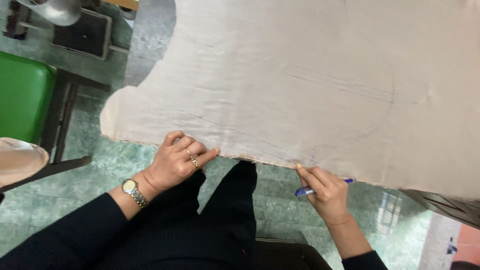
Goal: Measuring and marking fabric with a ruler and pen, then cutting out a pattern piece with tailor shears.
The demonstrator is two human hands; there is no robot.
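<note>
Head view: looks down over a person's lap at a large sheet spread on a counter.
Fabric (310,75): a wide, pale beige cloth, slightly creased, with a curved cut-out at its upper left edge and a frayed near edge.
Markings: faint pen lines cross the cloth, several straight diagonals and a long curved arc toward the right.
Left hand (177,162): rests on the near edge of the fabric, fingers (200,150) curled loosely with the forefinger stretched out flat along the hem; it presses the cloth and grips nothing.
Rings (192,159): two on the left hand's fingers.
Wristwatch (134,191): metal band, pale dial, on the left wrist just behind the hand.
Right hand (327,192): closed around a blue pen (320,187), its forefinger tip touching the fabric's near edge.
Pen position: lies crosswise in the right hand, both ends showing, just below the cloth's hem.
Fabric relative to fingers: the cloth spreads away from and above both hands; the hem runs between them, and the hands stand well apart along it.
Clothing: dark sleeves and dark trousers (210,225) below the hands.
Green stool (22,95): far left of the left hand, on a green marbled floor (115,165).
</note>
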